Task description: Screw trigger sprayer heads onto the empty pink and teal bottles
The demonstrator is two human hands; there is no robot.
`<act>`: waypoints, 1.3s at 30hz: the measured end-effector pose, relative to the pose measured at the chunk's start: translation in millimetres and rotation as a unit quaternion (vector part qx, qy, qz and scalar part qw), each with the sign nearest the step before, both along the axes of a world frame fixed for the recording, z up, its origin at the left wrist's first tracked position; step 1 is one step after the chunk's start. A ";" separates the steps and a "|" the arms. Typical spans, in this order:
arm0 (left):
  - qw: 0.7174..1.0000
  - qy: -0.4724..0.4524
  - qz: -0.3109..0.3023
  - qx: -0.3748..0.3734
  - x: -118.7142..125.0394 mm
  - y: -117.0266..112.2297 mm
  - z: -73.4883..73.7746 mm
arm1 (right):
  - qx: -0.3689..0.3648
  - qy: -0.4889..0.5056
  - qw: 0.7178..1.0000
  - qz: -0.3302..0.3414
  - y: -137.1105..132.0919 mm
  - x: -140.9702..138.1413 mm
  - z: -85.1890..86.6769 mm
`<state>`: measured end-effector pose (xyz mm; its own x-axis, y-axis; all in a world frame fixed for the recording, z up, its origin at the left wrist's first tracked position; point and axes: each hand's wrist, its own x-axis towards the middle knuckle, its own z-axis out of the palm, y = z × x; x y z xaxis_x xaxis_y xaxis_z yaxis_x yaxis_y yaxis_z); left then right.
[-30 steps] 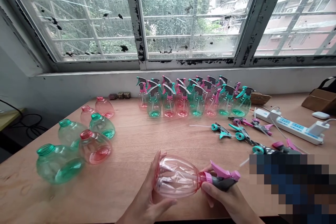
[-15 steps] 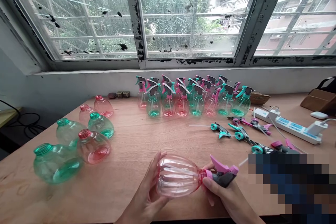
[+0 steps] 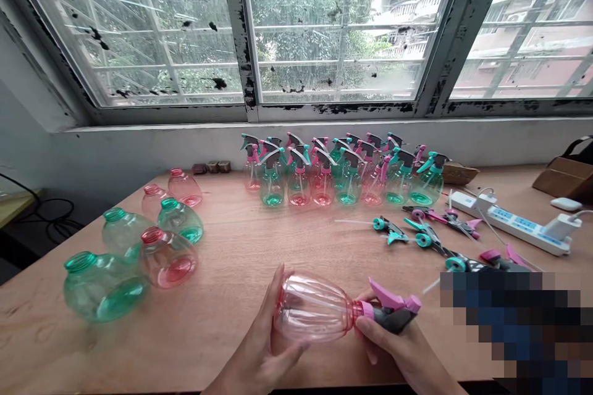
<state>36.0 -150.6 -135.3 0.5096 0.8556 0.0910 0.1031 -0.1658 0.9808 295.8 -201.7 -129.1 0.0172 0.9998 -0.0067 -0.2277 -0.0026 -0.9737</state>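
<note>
My left hand [image 3: 262, 345] wraps round the base of a clear pink spray bottle [image 3: 315, 308] held on its side just above the wooden table [image 3: 241, 259]. My right hand [image 3: 393, 349] pinches the pink collar and grey-and-pink trigger head [image 3: 391, 308] fitted at the bottle's neck. Both hands are at the table's near edge.
Several open bottles, green [image 3: 104, 287] and pink [image 3: 167, 257], lie at the left. Several finished spray bottles [image 3: 338, 173] stand in rows by the wall. Loose trigger heads [image 3: 426, 234] lie at the right, near a white power strip [image 3: 514, 222] and a cardboard box [image 3: 563, 176].
The bottle has turned a little in my hands, and my right fingers have shifted on the collar. Nothing else on the table has moved.
</note>
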 end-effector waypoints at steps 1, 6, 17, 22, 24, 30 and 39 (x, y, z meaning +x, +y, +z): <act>1.000 -0.002 -0.004 -0.007 -0.3 0.2 0.3 | 0.002 0.000 1.000 0.000 0.0 0.0 -1.2; 0.995 -0.064 0.002 -0.071 3.8 -1.8 14.6 | 0.011 -0.002 1.000 0.003 0.7 0.7 -7.6; 0.999 -0.029 -0.004 -0.041 0.5 -4.0 10.8 | 0.005 0.004 1.000 -0.015 1.4 -0.8 -1.3; 0.997 -0.053 -0.010 -0.054 1.9 -4.5 16.8 | 0.028 -0.044 0.999 0.006 2.2 -0.3 -3.5; 0.998 -0.043 0.001 -0.053 3.1 -6.7 19.2 | 0.022 -0.036 0.999 0.007 1.9 0.2 -5.4; 0.999 -0.014 0.005 -0.030 1.5 -8.6 16.4 | 0.004 -0.010 1.000 -0.020 0.7 -0.2 -10.2; 0.998 -0.038 -0.008 -0.045 4.0 -6.5 18.1 | 0.010 -0.049 0.999 -0.003 1.6 0.1 -0.9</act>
<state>40.1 -157.1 -117.2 0.5184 0.8535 0.0529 0.0262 -0.0777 0.9966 295.9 -200.1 -130.0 0.0224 0.9996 0.0152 -0.1322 0.0181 -0.9911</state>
